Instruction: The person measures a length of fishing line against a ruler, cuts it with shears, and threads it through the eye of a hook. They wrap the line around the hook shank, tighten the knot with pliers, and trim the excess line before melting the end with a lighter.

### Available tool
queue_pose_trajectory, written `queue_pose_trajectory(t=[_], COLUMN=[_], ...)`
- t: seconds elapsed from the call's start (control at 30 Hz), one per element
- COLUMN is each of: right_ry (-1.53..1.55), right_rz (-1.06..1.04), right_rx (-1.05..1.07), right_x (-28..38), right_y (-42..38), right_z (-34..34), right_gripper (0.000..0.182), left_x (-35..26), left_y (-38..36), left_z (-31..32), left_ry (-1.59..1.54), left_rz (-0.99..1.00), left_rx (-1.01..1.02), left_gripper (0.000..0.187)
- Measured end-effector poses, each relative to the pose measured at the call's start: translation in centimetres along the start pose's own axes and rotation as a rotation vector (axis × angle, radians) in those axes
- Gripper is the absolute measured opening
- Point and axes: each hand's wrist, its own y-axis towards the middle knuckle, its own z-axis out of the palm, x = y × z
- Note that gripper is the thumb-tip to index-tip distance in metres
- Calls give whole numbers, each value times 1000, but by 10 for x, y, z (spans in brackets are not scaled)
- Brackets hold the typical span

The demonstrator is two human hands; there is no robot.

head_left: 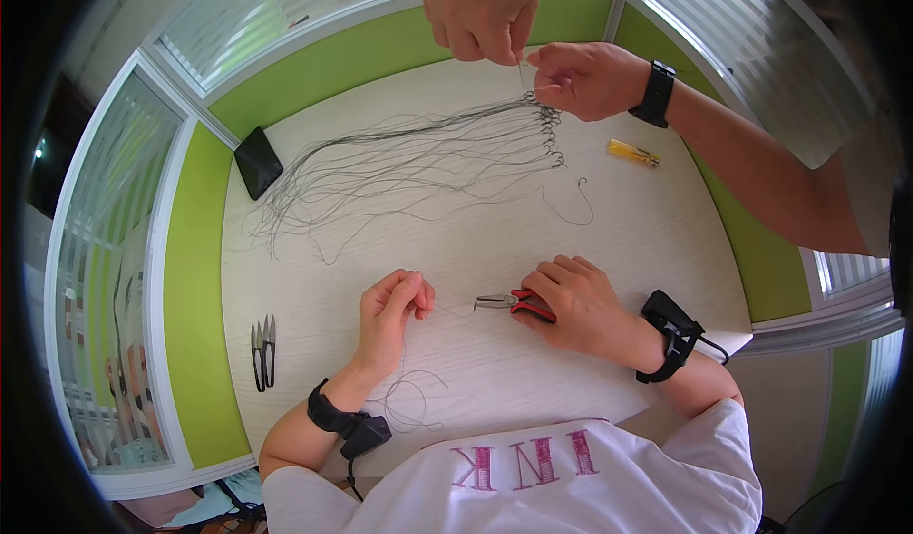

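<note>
My left hand (388,308) is closed in a pinch on a thin fishing line (407,382), whose loose loops lie on the table below it. Red-and-black pliers (518,303) are held in my right hand (582,313). Their jaws point left, with a small dark hook-like piece (475,306) at the tip. The line runs from my left fingers toward that tip. Beyond my hands, a bundle of long lines (399,133) stretches across the table, ending on the right in a row of hooks (550,135). One separate hook with line (583,192) lies nearer.
Across the table, another person's hands (483,11) pinch a line above the hooks. A yellow-handled tool (633,153) lies at the right. Black thread snips (270,349) are at the left, and a black block (258,163) sits by the lines' far-left ends. Green partitions (399,39) surround the table.
</note>
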Motion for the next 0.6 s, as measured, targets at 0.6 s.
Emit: queue_pose_trajectory(t=[0.6], right_ry=[5], right_rz=[-6], right_rx=[-1], right_x=[-2], right_y=[0], right_z=[1], right_gripper=[25], left_x=[-1], left_y=[0], left_z=[3], left_ry=[17], left_rz=[7], left_rx=[-16], left_gripper=[29])
